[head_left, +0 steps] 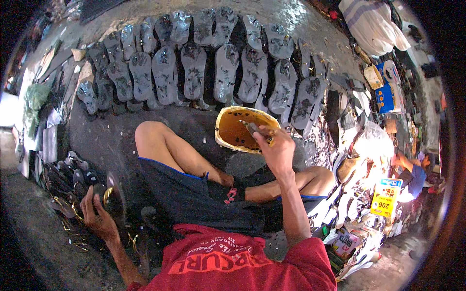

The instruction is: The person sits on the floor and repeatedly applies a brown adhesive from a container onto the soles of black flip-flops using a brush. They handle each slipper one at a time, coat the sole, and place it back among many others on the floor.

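Note:
My right hand [277, 150] is closed around a small brush [251, 127], holding it over the mouth of a pale, rounded tub [223, 138]. Amber liquid that looks like glue [235, 127] fills the lower part of the tub, with dark specks in it and along the rim. Off to the left, my left hand [99, 218] reaches with fingers stretched and apart. Its fingertips are at the edge of a heap of black sandals [80, 179], some with gold trim [108, 195]. Whether they touch a sandal I cannot tell.
Rows of grey, smeared shoe soles [193, 70] stand beyond the tub. Scraps, a clear plastic bag [374, 143], a yellow can [386, 198] and blue-and-white packaging [388, 87] crowd the right side. A white sack [371, 26] lies at far right. Another person [412, 174] sits at the right edge.

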`<state>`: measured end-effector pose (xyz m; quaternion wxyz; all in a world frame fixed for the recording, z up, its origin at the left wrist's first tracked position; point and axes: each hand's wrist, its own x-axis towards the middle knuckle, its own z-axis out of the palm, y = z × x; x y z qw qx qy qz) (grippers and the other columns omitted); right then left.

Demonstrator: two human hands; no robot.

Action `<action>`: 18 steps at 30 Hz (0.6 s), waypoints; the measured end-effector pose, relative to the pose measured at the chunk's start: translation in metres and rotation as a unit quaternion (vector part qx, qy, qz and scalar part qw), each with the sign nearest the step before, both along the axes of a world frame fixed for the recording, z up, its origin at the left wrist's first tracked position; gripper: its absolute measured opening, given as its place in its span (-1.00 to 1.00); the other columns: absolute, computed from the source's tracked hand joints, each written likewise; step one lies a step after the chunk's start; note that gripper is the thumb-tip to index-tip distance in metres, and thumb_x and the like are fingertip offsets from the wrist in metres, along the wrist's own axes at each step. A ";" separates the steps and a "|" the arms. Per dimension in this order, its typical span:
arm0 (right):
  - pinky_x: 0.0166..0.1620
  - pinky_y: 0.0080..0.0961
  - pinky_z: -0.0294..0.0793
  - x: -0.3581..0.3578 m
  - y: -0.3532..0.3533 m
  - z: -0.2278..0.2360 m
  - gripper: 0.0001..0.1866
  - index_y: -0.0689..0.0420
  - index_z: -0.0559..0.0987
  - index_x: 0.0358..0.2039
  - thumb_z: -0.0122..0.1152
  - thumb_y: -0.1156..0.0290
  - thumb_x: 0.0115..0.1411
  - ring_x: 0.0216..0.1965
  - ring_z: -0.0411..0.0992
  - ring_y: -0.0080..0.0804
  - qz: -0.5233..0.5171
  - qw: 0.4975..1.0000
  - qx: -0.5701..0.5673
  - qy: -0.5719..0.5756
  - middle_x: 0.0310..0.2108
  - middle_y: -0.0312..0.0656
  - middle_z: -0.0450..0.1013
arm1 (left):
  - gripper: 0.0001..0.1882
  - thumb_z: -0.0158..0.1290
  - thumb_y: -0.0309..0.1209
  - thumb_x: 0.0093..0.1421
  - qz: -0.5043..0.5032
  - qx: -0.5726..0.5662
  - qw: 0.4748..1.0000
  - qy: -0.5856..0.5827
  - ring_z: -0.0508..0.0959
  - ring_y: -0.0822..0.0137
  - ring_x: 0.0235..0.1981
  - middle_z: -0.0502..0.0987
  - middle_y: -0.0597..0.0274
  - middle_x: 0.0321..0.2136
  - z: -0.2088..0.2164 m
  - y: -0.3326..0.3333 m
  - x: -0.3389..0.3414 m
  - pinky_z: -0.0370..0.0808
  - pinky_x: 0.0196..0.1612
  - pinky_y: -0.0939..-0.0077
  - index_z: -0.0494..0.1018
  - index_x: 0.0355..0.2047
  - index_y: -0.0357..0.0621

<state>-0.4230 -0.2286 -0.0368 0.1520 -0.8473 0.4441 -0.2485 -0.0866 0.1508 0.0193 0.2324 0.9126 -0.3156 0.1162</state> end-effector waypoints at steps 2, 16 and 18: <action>-0.21 -0.49 0.55 -0.010 0.001 0.011 -0.79 0.26 0.66 -0.21 0.38 0.36 0.30 -0.37 0.57 -0.44 -0.090 0.980 0.050 -0.171 -0.39 -0.21 0.63 | -0.76 0.09 -0.50 0.36 -0.049 -0.013 0.999 -0.020 0.60 0.05 -0.06 0.68 0.04 -0.15 0.031 -0.050 -0.012 0.48 0.06 0.22 0.62 -0.04 -0.32; -0.06 -0.33 0.51 -0.060 0.003 -0.002 -0.71 0.35 0.60 -0.09 0.27 0.35 0.35 -0.22 0.51 -0.38 -0.208 0.939 0.166 -0.219 -0.24 -0.03 0.65 | -0.69 0.19 -0.38 0.28 -0.055 0.198 0.978 -0.015 0.55 -0.03 0.01 0.63 0.01 -0.11 -0.011 -0.069 0.093 0.43 0.14 0.13 0.61 -0.01 -0.24; -0.05 -0.32 0.52 -0.056 0.004 -0.004 -0.70 0.36 0.60 -0.09 0.29 0.35 0.34 -0.22 0.52 -0.36 -0.186 0.948 0.136 -0.221 -0.22 0.00 0.64 | -0.66 0.21 -0.39 0.26 -0.079 0.154 0.984 0.037 0.55 -0.06 0.04 0.63 -0.02 -0.12 -0.042 -0.055 0.090 0.40 0.22 0.13 0.59 0.01 -0.24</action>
